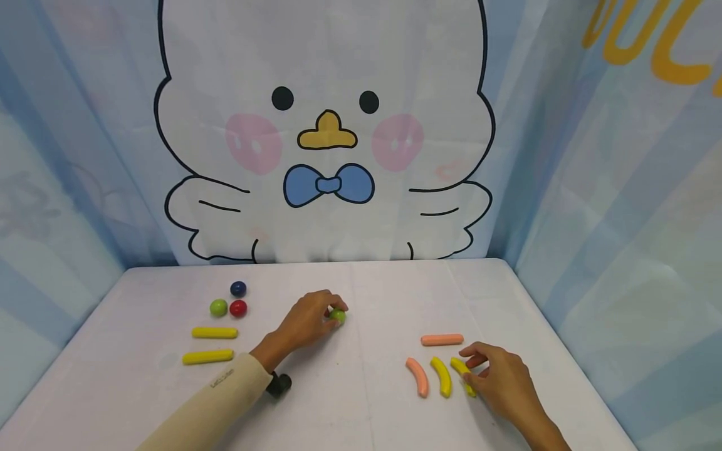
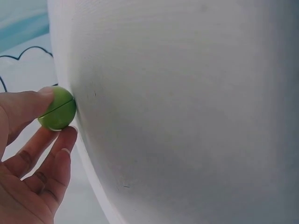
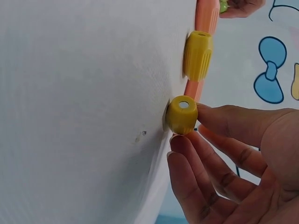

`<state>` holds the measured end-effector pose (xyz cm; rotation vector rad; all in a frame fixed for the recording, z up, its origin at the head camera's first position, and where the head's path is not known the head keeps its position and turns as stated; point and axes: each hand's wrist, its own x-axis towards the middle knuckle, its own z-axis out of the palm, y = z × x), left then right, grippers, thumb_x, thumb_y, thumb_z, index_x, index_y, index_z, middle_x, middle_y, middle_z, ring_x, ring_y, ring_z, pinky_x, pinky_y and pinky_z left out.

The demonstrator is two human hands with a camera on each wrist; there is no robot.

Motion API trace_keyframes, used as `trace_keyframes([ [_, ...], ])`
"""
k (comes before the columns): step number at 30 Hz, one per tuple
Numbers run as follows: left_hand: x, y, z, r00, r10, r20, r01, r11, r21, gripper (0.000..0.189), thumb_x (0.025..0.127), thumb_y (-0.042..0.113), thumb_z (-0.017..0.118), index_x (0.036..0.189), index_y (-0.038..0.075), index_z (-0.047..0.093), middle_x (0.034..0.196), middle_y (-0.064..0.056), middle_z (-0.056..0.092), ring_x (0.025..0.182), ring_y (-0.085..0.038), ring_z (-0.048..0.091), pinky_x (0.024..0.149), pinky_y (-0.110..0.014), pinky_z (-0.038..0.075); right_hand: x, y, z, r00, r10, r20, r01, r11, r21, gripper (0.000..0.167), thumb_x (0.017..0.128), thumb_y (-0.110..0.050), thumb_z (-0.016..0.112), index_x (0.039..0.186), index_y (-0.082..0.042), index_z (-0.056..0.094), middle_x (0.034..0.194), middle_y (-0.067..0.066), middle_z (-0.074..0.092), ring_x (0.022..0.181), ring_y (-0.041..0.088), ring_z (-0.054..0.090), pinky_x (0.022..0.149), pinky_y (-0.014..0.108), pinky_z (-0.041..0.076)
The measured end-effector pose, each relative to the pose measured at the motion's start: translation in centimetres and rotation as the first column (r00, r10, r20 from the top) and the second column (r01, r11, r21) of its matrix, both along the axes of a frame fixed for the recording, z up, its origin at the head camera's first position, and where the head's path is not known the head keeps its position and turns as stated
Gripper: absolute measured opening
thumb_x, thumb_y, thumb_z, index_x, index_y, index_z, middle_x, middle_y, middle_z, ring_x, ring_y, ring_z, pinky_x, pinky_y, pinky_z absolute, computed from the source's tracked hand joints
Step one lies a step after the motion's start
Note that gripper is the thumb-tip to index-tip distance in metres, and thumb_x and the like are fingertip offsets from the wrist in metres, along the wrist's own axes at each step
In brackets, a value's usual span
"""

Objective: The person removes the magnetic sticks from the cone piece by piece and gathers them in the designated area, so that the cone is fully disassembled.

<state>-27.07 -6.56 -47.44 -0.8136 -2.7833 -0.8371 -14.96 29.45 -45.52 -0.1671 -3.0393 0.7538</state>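
Observation:
My left hand (image 1: 307, 319) pinches a green ball (image 1: 338, 316) between thumb and fingertips, low over the middle of the table. In the left wrist view a seam runs round this ball (image 2: 61, 112), which sits right at the tabletop. On the right side, my right hand (image 1: 502, 381) pinches a yellow curved stick (image 1: 459, 366) by thumb and fingers. The right wrist view shows its end (image 3: 182, 116) with a round silvery spot. Beside it lie another yellow curved stick (image 1: 442, 378) and an orange curved stick (image 1: 418, 378). A straight orange stick (image 1: 442, 339) lies just behind them.
At the left of the white table (image 1: 350, 407) are a blue ball (image 1: 238, 289), a red ball (image 1: 238, 309) and another green ball (image 1: 218, 307). Two straight yellow sticks (image 1: 215, 332) lie nearer. A printed curtain (image 1: 327, 232) closes off the back.

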Motion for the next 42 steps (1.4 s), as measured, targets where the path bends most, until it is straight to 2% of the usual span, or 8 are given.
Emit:
trace_keyframes([
  [8,-0.3,-0.4,0.4,0.999,-0.022,-0.027,0.023,1.000,0.016,0.025,0.088,0.003,0.085,0.111,0.011,0.079,0.099,-0.001,0.073,0.088,-0.019,0.069,0.080,-0.032,0.056,0.0,-0.3,0.1,1.000,0.016,-0.019,-0.016,1.000,-0.004,0.034,0.081,-0.009,0.090,0.112,-0.015,0.079,0.096,-0.003,0.078,0.074,0.011,0.068,0.069,0.034,0.054],
  [13,-0.7,-1.0,1.2,0.999,0.041,0.031,-0.042,0.999,0.018,0.027,0.089,0.004,0.085,0.114,0.013,0.079,0.101,0.000,0.073,0.092,-0.020,0.068,0.086,-0.035,0.057,0.0,-0.4,0.2,1.000,0.011,-0.015,-0.011,1.000,0.001,0.034,0.081,-0.010,0.091,0.112,-0.015,0.078,0.096,-0.004,0.078,0.075,0.011,0.067,0.069,0.034,0.053],
  [16,-0.9,-1.8,1.7,0.996,0.078,0.040,-0.079,0.997,0.004,0.028,0.090,0.006,0.084,0.116,0.014,0.078,0.104,0.000,0.072,0.095,-0.020,0.067,0.089,-0.036,0.058,0.0,-0.4,0.2,1.000,0.013,-0.017,-0.013,1.000,0.001,0.034,0.081,-0.010,0.091,0.112,-0.015,0.078,0.096,-0.004,0.078,0.075,0.011,0.067,0.069,0.034,0.053],
  [27,-1.1,-6.5,3.4,0.984,0.175,0.031,-0.174,0.984,-0.041,0.030,0.093,0.010,0.082,0.122,0.013,0.076,0.114,-0.004,0.073,0.101,-0.025,0.068,0.090,-0.041,0.060,0.0,-0.3,0.3,1.000,0.017,-0.017,-0.017,1.000,0.003,0.033,0.081,-0.009,0.090,0.111,-0.015,0.078,0.095,-0.004,0.078,0.074,0.011,0.067,0.069,0.035,0.053],
  [35,-1.0,-10.5,4.3,0.978,0.205,-0.031,-0.207,0.977,-0.043,0.030,0.092,0.005,0.082,0.121,0.010,0.075,0.115,-0.008,0.074,0.097,-0.026,0.069,0.085,-0.042,0.059,0.1,-0.2,0.2,1.000,0.008,-0.003,-0.008,1.000,0.005,0.033,0.082,-0.010,0.090,0.112,-0.015,0.078,0.096,-0.003,0.078,0.075,0.011,0.066,0.069,0.034,0.053],
  [42,-1.0,-13.6,5.4,0.960,0.280,0.028,-0.278,0.959,-0.058,0.032,0.095,0.008,0.079,0.126,0.010,0.074,0.120,-0.012,0.071,0.101,-0.030,0.067,0.082,-0.044,0.060,0.1,-0.1,0.0,1.000,0.002,0.003,-0.002,1.000,0.006,0.033,0.082,-0.010,0.090,0.112,-0.014,0.078,0.096,-0.003,0.078,0.074,0.011,0.066,0.068,0.034,0.052],
])
